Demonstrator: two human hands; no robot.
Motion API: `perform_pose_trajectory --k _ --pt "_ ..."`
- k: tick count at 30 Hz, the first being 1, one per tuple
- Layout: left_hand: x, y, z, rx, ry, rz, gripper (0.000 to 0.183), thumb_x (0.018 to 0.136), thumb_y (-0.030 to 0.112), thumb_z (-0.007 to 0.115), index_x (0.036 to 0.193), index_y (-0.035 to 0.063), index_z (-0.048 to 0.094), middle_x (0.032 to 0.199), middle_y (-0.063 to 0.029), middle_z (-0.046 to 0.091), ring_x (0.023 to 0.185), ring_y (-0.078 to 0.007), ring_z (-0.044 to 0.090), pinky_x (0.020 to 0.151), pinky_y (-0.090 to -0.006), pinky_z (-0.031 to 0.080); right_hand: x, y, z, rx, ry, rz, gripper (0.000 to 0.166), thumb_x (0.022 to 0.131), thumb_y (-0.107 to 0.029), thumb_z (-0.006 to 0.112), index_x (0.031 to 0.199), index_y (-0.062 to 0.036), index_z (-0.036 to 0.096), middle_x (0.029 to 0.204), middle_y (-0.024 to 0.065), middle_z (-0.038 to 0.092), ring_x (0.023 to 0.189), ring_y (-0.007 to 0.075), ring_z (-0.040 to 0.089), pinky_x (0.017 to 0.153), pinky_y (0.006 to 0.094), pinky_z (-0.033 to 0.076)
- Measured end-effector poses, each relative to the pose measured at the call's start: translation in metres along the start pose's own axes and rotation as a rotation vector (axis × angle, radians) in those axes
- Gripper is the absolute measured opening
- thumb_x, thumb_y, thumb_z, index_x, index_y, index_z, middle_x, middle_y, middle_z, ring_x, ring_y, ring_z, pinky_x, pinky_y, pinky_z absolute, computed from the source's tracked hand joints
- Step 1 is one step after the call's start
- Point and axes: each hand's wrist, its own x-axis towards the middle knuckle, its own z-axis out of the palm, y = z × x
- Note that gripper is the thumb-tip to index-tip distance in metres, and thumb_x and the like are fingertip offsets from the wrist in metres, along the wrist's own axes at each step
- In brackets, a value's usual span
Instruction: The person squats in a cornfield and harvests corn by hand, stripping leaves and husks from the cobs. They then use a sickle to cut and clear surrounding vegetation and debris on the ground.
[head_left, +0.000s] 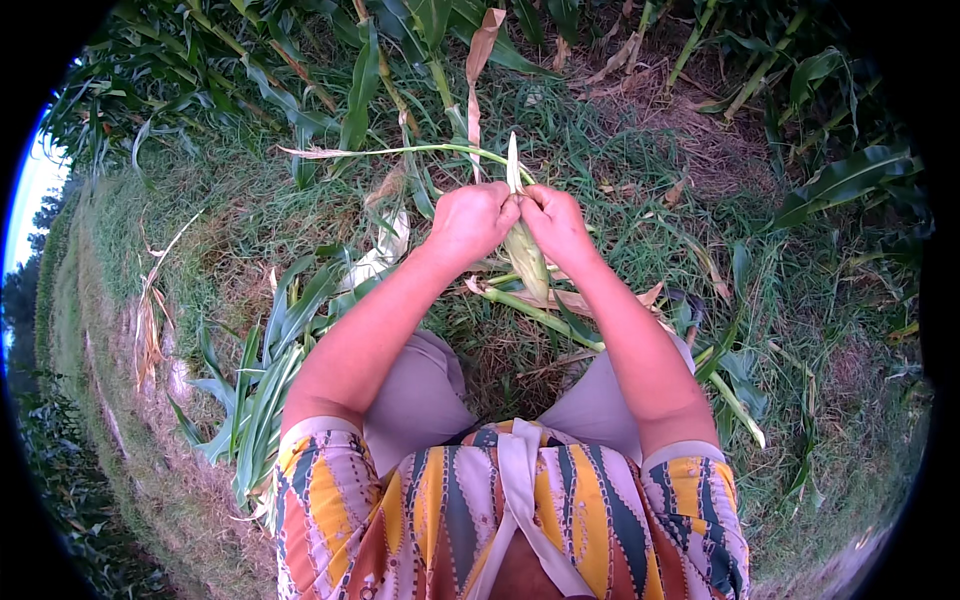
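An ear of corn (529, 262) in pale green husk is between my two hands, its wider end towards my body. My left hand (471, 219) grips it near its far end from the left. From the right, my right hand (556, 223) pinches the same part, thumbs nearly touching. A whitish pointed husk tip (514, 161) sticks up beyond my fingers. Behind my hands arches a thin green stalk with a dry tassel (322, 153). Just below the ear lies a cut corn stalk (544, 318). My fingertips are partly hidden.
Pale husks (381, 253) lie on the grass left of my left hand. Long green corn leaves (262, 405) are heaped beside my left leg. Standing corn plants (442, 82) line the far side. A dark curved object (691, 306), partly hidden, lies by my right forearm, near a cut stalk piece (739, 409).
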Motion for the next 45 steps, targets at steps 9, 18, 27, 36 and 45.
perform_pose_trajectory --k 9,18,27,36,45 --pt "-0.019 0.062 0.009 -0.107 -0.014 0.532 0.014 0.073 0.012 0.059 0.066 0.0053 0.049 0.062 -0.0081 0.048 0.056 -0.0278 0.055 0.051 -0.0364 0.046 0.028 0.041 -0.046 0.723 0.262 0.531 0.013 0.085 -0.007 0.046 0.083 0.0025 0.054 0.067 0.013 0.06 0.052 0.0217 0.059 0.048 0.0328 0.049" --pt "0.002 0.053 0.002 -0.936 -0.473 -0.125 0.024 0.087 0.014 0.045 0.097 0.0002 0.062 0.076 -0.0026 0.057 0.066 -0.0103 0.056 0.057 -0.0237 0.046 0.031 0.041 -0.045 0.994 0.287 0.574 0.021 0.093 -0.017 0.041 0.092 0.0015 0.051 0.074 0.0147 0.059 0.06 0.0255 0.059 0.054 0.0372 0.051" --pt "-0.026 0.071 -0.001 -0.884 -0.504 -0.04 0.024 0.089 0.017 0.043 0.075 0.0006 0.054 0.06 -0.0002 0.052 0.056 -0.0074 0.046 0.053 -0.0244 0.038 0.048 0.095 -0.109 1.205 0.859 0.547 0.022 0.093 -0.019 0.036 0.091 0.0001 0.046 0.077 0.0159 0.056 0.062 0.0294 0.057 0.059 0.0418 0.049" --pt "-0.037 0.049 -0.02 -0.84 -0.487 -0.256 0.022 0.091 0.017 0.044 0.077 0.0037 0.054 0.064 -0.0013 0.055 0.048 -0.0062 0.048 0.046 -0.0205 0.04 0.01 0.153 -0.229 1.222 1.081 0.372 0.028 0.096 -0.025 0.029 0.096 -0.0018 0.046 0.086 0.0143 0.057 0.07 0.0285 0.058 0.067 0.0418 0.049" --pt "-0.003 0.027 0.02 -1.003 -0.244 -0.335 0.065 0.073 0.032 0.074 0.118 -0.003 0.042 0.1 -0.0135 0.058 0.091 -0.0162 0.056 0.078 -0.028 0.046 0.031 -0.006 -0.075 1.166 0.206 0.292 0.023 0.092 -0.021 0.046 0.101 -0.0002 0.051 0.097 0.0198 0.06 0.085 0.0311 0.063 0.07 0.0405 0.053"
